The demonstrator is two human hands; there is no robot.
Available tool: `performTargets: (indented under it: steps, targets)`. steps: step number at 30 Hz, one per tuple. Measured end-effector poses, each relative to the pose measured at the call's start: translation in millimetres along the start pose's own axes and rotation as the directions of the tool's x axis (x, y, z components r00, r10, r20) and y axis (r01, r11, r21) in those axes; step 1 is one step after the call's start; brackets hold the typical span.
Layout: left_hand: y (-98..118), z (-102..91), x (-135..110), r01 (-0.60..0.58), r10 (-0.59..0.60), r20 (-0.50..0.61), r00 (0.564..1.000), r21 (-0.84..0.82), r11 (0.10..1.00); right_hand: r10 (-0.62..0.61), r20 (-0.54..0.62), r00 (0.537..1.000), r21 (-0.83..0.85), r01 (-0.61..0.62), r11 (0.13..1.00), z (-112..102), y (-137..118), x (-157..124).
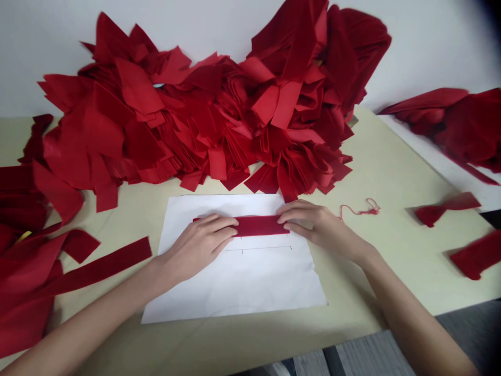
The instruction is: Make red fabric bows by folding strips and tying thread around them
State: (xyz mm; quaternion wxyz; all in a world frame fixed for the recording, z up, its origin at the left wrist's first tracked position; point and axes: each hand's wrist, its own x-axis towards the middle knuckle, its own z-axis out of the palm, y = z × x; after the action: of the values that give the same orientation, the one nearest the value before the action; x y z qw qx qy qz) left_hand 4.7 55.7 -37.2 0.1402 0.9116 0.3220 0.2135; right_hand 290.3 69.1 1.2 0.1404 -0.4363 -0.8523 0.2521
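Observation:
A red velvet strip (258, 226) lies lengthwise across a white paper sheet (235, 292), above a drawn line with small tick marks. My left hand (207, 240) presses on the strip's left part, its fingers close together and covering much of that end. At the right end, my right hand (313, 224) holds the strip between thumb and fingers. Between the two hands the strip lies straight and flat.
A large heap of cut red strips (195, 115) stands along the wall behind the paper. More red strips (35, 282) lie at the left. On the right are a tangled red thread (360, 210), a gathered red bow (448, 208), a red folded piece (477, 255) and another red pile (465, 122).

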Motion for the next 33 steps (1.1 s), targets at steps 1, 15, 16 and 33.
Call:
performTargets:
  steps: [1,15,16,33]
  targets:
    - [-0.5,0.7,-0.8,0.008,-0.008,-0.003,1.000,0.001,1.000,0.001,-0.001,1.000,0.002,-0.001,1.000,0.5,0.2,0.2]
    - [1.1,3.5,-0.6,0.086,-0.086,-0.050,0.995,0.016,0.996,0.025,-0.014,1.000,0.005,-0.025,1.000,6.9,0.2,2.3]
    - [1.0,4.1,-0.5,0.098,-0.097,-0.058,0.994,0.007,0.995,0.026,-0.015,1.000,0.008,-0.026,1.000,7.1,0.3,2.5]
    - [0.7,4.6,0.4,0.155,-0.159,-0.069,0.985,-0.057,0.986,0.086,-0.036,0.996,-0.008,-0.086,0.996,7.2,3.7,-1.2]
